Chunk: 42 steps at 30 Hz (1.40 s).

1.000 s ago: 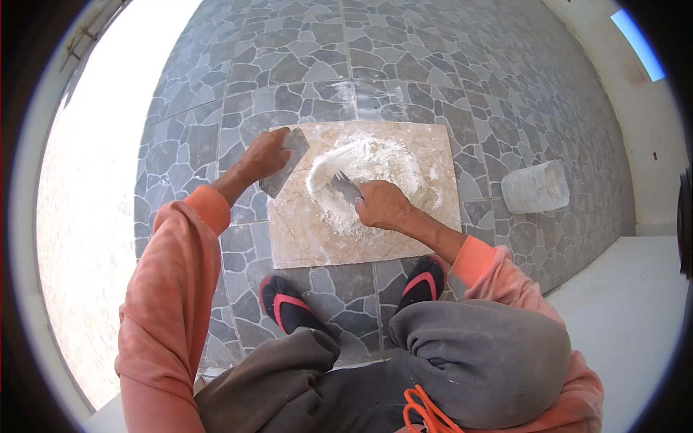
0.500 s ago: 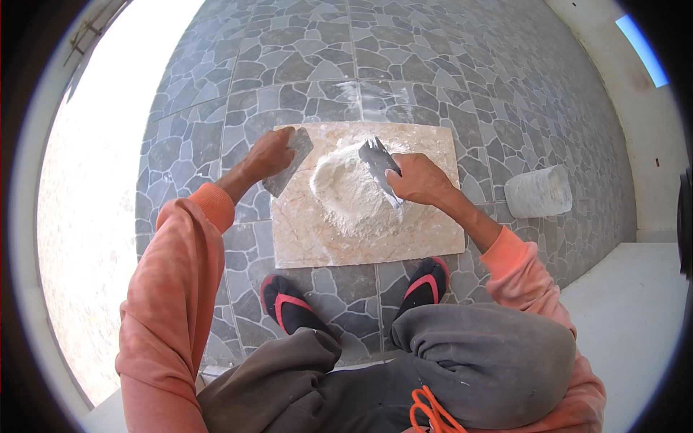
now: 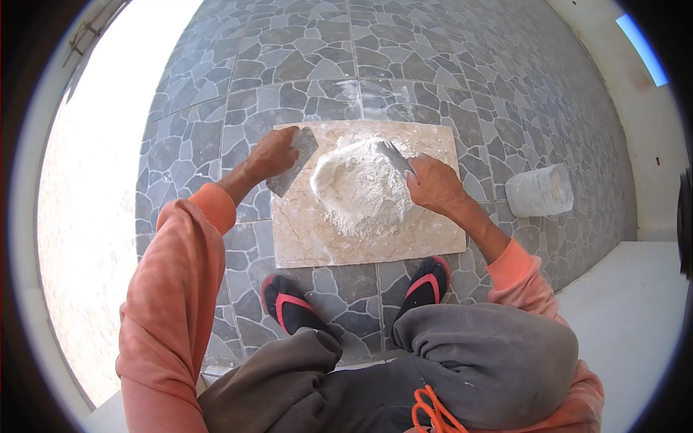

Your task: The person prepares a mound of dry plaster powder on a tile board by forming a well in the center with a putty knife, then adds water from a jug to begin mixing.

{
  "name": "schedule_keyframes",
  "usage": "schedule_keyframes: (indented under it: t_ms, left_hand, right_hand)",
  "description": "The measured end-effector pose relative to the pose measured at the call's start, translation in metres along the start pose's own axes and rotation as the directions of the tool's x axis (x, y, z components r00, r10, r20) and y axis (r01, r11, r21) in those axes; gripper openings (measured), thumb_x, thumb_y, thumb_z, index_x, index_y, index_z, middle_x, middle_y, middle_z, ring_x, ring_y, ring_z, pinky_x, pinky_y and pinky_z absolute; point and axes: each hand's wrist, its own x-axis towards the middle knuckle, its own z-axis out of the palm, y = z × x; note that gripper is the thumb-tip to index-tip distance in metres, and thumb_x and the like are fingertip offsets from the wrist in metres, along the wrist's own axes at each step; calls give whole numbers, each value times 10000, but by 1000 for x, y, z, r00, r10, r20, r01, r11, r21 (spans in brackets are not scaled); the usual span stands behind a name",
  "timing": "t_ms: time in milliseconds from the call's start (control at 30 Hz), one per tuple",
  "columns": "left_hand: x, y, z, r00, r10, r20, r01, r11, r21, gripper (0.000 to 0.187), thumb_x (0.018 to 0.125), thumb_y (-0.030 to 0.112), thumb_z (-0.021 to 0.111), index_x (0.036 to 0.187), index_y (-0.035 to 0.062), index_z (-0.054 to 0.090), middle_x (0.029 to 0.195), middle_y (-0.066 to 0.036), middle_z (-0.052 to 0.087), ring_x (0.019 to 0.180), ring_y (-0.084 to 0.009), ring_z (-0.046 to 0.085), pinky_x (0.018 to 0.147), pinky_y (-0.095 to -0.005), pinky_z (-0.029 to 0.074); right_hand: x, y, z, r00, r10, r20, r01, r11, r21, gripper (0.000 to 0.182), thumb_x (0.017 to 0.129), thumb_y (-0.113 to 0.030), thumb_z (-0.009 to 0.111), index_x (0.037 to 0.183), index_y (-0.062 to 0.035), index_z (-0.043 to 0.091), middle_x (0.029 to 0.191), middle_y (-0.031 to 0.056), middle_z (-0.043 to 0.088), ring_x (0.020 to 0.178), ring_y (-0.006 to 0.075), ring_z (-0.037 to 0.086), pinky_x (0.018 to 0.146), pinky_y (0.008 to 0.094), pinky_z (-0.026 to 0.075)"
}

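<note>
A beige marble tile (image 3: 310, 238) lies flat on the patterned floor in front of my feet. A heap of white powder (image 3: 361, 189) sits on its middle. My right hand (image 3: 435, 185) grips a metal scraper (image 3: 396, 157) whose blade rests against the heap's upper right side. My left hand (image 3: 268, 155) holds a second flat metal scraper (image 3: 294, 170) at the tile's left edge, a little apart from the heap.
A white plastic bag (image 3: 539, 190) lies on the floor to the right of the tile. Grey stone-pattern floor tiles (image 3: 303, 65) spread all around. A pale wall (image 3: 642, 101) runs along the right, and a light step (image 3: 635, 310) lies at the lower right.
My right hand swept the scraper from the heap's lower side up and around to its upper right, gathering the spread powder into a mound. My left hand stayed almost still.
</note>
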Motion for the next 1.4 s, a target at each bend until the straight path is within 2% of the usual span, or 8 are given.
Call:
schedule_keyframes:
  t_ms: [100, 200, 733, 933, 1033, 1133, 1267, 1400]
  left_hand:
    - [1, 7, 0, 1000, -7, 3, 7, 1000, 3, 341, 812, 126, 641, 1112, -26, 587, 971, -292, 649, 947, -449, 624, 814, -473, 490]
    - [1, 11, 1, 1000, 1, 2, -1, 1000, 9, 341, 813, 127, 640, 1112, -30, 585, 967, -294, 648, 946, -450, 623, 813, -478, 487]
    - [3, 15, 5, 999, 28, 24, -28, 1000, 7, 333, 822, 111, 642, 1101, -60, 580, 986, -312, 642, 957, -460, 615, 819, -477, 484]
    - [4, 22, 3, 999, 47, 14, -46, 998, -48, 327, 820, 126, 653, 1084, -55, 586, 954, -305, 649, 932, -461, 623, 808, -474, 486]
    - [5, 28, 3, 999, 36, -6, -36, 998, -50, 315, 821, 131, 654, 1067, -52, 584, 938, -304, 649, 918, -452, 631, 796, -473, 486]
    - [6, 40, 2, 996, 83, -17, -83, 996, -30, 310, 825, 139, 654, 1058, -51, 582, 922, -303, 649, 907, -443, 639, 785, -470, 487]
    - [6, 59, 3, 997, 78, 25, -76, 996, -54, 373, 828, 158, 674, 1104, -69, 567, 927, -261, 649, 851, -390, 645, 761, -426, 485]
    - [4, 68, 8, 996, 85, 13, -85, 995, -48, 378, 828, 167, 675, 1099, -73, 566, 920, -257, 646, 831, -374, 641, 748, -420, 479]
  right_hand:
    - [-24, -16, 14, 992, -127, -5, 121, 956, -266, 141, 825, -94, 583, 926, -6, 628, 918, 158, 552, 851, 298, 620, 670, 389, 559]
    - [-42, -21, 34, 968, -249, -17, 228, 909, -348, 164, 794, -80, 606, 937, -3, 631, 926, 149, 554, 875, 284, 604, 668, 367, 555]
    - [-28, -14, 19, 963, -261, -62, 215, 890, -403, 132, 786, -90, 621, 885, -5, 640, 914, 127, 562, 881, 265, 593, 662, 346, 533]
    - [-28, -7, 28, 955, -293, 46, 287, 876, -388, 140, 792, -88, 619, 904, -9, 647, 919, 134, 572, 884, 268, 596, 679, 365, 530]
    - [-25, 13, 14, 973, -220, -76, 180, 919, -352, 152, 822, -105, 607, 942, -25, 653, 927, 134, 573, 894, 272, 596, 694, 376, 527]
    - [-28, 34, 14, 982, -180, -58, 143, 905, -400, 166, 862, -121, 584, 990, -50, 662, 932, 131, 571, 915, 278, 590, 711, 383, 525]
    - [-45, 49, 17, 969, -238, 63, 241, 869, -433, 173, 892, -135, 560, 1010, -85, 676, 959, 124, 581, 946, 273, 580, 740, 380, 503]
    - [-47, 58, 8, 977, -214, 21, 201, 873, -445, 177, 891, -147, 560, 1006, -84, 678, 972, 107, 585, 936, 263, 579, 766, 387, 471]
